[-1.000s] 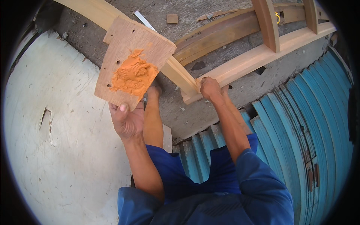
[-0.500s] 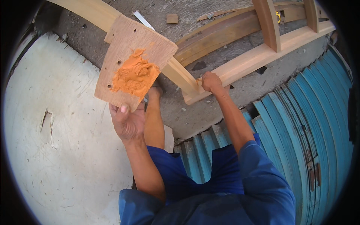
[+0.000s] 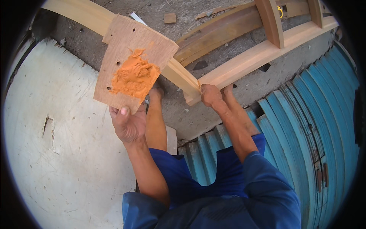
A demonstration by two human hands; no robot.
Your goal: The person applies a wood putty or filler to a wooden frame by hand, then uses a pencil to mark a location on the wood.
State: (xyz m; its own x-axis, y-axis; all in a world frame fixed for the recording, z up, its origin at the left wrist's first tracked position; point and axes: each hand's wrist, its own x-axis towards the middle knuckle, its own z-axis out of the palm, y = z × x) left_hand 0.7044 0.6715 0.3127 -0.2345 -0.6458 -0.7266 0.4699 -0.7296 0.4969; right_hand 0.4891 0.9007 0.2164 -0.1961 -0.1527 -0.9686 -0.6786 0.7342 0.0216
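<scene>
My left hand point(image 3: 129, 124) pinches the near edge of a flat plywood board point(image 3: 152, 44), thumb on top. A thick heap of orange paste point(image 3: 135, 74), like wood filler, is spread on the board, which has several small dark holes. Farther right, my right hand point(image 3: 211, 95) is closed at the corner where two pieces of a pale wooden frame point(image 3: 244, 65) meet. Whatever its fingers hold is hidden beneath them. A thin streak of orange shows along the joint beside the fingers.
A curved wooden beam point(image 3: 217, 36) lies behind the frame, near a small wood block point(image 3: 170, 18) on the rough ground. Blue corrugated metal sheeting point(image 3: 305, 114) spreads at the right. A worn whitish panel point(image 3: 68, 133) covers the left. My bare feet stand by the frame.
My right hand has come nearer to me along the joint, down to the frame's lower corner. The left hand keeps its hold on the board, almost unmoved.
</scene>
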